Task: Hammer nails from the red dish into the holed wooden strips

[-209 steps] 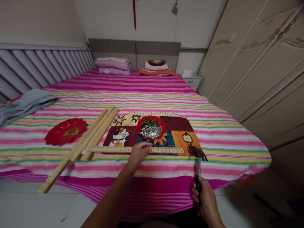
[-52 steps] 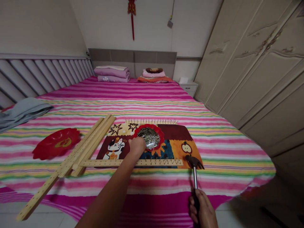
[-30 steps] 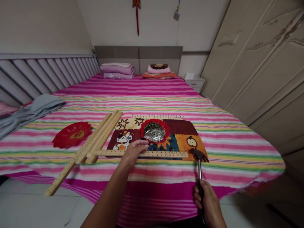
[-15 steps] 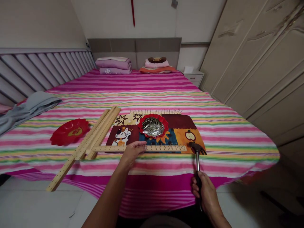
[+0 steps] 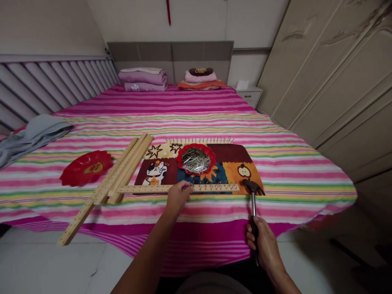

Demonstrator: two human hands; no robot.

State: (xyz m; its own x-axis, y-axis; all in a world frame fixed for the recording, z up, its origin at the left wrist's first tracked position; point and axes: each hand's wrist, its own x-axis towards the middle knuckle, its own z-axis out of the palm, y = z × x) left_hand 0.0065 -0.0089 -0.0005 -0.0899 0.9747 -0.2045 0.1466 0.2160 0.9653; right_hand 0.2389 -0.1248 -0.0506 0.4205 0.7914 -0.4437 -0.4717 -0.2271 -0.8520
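My right hand (image 5: 263,239) is wrapped round the black handle of a claw hammer (image 5: 253,202), whose head rests on the mat near its right end. My left hand (image 5: 179,197) is at the middle of a drilled wooden strip (image 5: 147,189), its thumb and fingers pinched together over the wood. Whatever lies between those fingertips is too small to make out. Several nails (image 5: 214,186) stand in the strip to the right of this hand; bare holes run to its left. Beyond it a red scalloped dish (image 5: 212,165) full of loose nails (image 5: 196,160) sits on the patterned mat (image 5: 241,154).
Another strip with a row of upright nails (image 5: 199,140) lies along the mat's far edge. More wooden strips (image 5: 122,165) are stacked at the left, one jutting past the bed's front edge. A red plate (image 5: 87,167) and grey cloth (image 5: 45,128) lie farther left on the striped bed (image 5: 147,232).
My left hand has shifted slightly right along the strip, and its outstretched fingers have drawn into a pinch. The right hand and hammer hold nearly the same place. The view has tilted slightly.
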